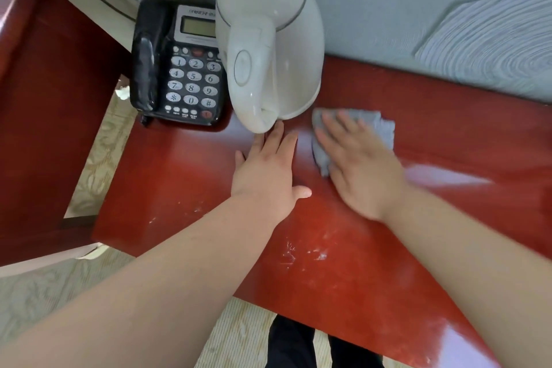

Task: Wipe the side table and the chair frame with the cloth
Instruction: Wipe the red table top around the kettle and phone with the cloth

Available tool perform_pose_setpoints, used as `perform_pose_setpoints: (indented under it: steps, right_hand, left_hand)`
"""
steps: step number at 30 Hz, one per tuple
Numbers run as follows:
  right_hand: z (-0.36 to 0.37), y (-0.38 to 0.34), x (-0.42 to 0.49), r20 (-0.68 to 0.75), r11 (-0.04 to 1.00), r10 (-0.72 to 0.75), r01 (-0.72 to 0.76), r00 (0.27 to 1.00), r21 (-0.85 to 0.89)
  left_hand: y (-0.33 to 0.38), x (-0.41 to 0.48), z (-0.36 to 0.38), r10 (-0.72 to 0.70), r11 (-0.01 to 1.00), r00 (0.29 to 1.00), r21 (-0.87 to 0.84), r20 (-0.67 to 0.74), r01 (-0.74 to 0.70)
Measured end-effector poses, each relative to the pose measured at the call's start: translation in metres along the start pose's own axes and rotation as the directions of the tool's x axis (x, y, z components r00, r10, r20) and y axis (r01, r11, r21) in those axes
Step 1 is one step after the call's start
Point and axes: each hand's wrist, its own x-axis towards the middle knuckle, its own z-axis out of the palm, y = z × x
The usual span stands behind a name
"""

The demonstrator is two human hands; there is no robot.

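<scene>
The red counter (388, 263) is filling most of the view, running along a grey wall. Wiping it looks to be the step in hand, and only partly done. Doing it well is calling for even pressure from the whole palm and overlapping strokes working from the wall toward the front edge. The red chair frame (44, 104) is standing just beside the counter's left end, with no cloth on it yet.

A white kettle (268, 39) is standing upright at the back left of the counter, and a black telephone (185, 69) is sitting just beside it on the left. The wood under and around both is probably needing the cloth too, so the kettle is best shifted gently or steadied, never tipped.

The left hand (265, 170) is lying flat on the wood, fingers straight and holding nothing. Its fingertips are reaching the foot of the kettle's handle, though whether they are touching it is unclear. The right hand (358, 170), looking blurred, is also lying flat with straight fingers, pressing down on the grey cloth (379, 127) rather than gripping it.

The cloth is lying on the counter just right of the kettle. It is lying under the right palm and showing beyond the fingertips and on the thumb side, apart from the left hand. White smears (298, 251) are showing near the front edge, between the two forearms, and the strokes should be taking them in.
</scene>
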Motion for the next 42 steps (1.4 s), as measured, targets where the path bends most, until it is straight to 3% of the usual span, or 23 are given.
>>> perform_pose_setpoints:
  steps: [4, 9, 13, 18, 23, 27, 29, 31, 33, 39, 42]
  right_hand:
    - [0.004, 0.001, -0.036, 0.036, 0.998, -0.062, 0.062, 0.997, 0.005]
    - [-0.009, 0.038, 0.051, -0.069, 0.987, 0.157, -0.158, 0.985, -0.016]
    - [-0.017, 0.036, 0.094, -0.012, 0.975, 0.216, -0.216, 0.976, -0.055]
    - [0.002, 0.001, 0.024, -0.062, 0.998, 0.064, -0.065, 0.996, -0.018]
    - [0.015, -0.008, -0.035, 0.006, 0.984, -0.172, 0.172, 0.985, -0.039]
    - [0.008, 0.036, 0.005, -0.117, 0.998, 0.054, -0.057, 0.992, -0.024]
    - [0.001, 0.048, 0.023, -0.107, 0.975, 0.219, -0.222, 0.97, -0.018]
    - [-0.002, 0.042, 0.027, -0.097, 0.956, 0.29, -0.293, 0.952, -0.008]
    - [-0.003, 0.023, 0.013, -0.084, 0.969, 0.248, -0.248, 0.965, 0.007]
    - [0.016, -0.02, -0.089, 0.082, 0.996, -0.086, 0.087, 0.993, -0.006]
    - [0.009, 0.005, -0.081, 0.071, 0.999, -0.048, 0.048, 0.996, 0.0]
  left_hand:
    - [0.004, 0.001, 0.001, -0.024, 1.0, 0.999, 0.005, 0.031, 0.024]
    - [0.004, 0.003, 0.004, -0.03, 0.999, 0.998, -0.018, 0.056, 0.031]
    - [0.003, 0.003, 0.004, -0.028, 0.999, 0.997, -0.02, 0.072, 0.029]
    - [0.003, 0.002, 0.004, -0.033, 0.999, 0.997, -0.02, 0.07, 0.034]
    - [0.005, 0.002, 0.001, -0.03, 1.0, 0.998, 0.0, 0.058, 0.03]
    - [0.003, 0.003, -0.001, -0.038, 0.999, 0.997, -0.011, 0.07, 0.039]
    - [0.004, 0.003, 0.0, -0.041, 0.999, 0.997, -0.011, 0.068, 0.041]
    - [0.004, 0.001, -0.001, -0.042, 0.999, 0.997, -0.003, 0.063, 0.042]
    - [0.005, 0.001, -0.003, -0.042, 0.999, 0.997, 0.008, 0.066, 0.041]
    - [0.004, 0.001, -0.002, -0.055, 0.998, 0.996, -0.006, 0.065, 0.055]
    - [0.006, 0.002, -0.001, -0.065, 0.998, 0.996, -0.013, 0.057, 0.066]
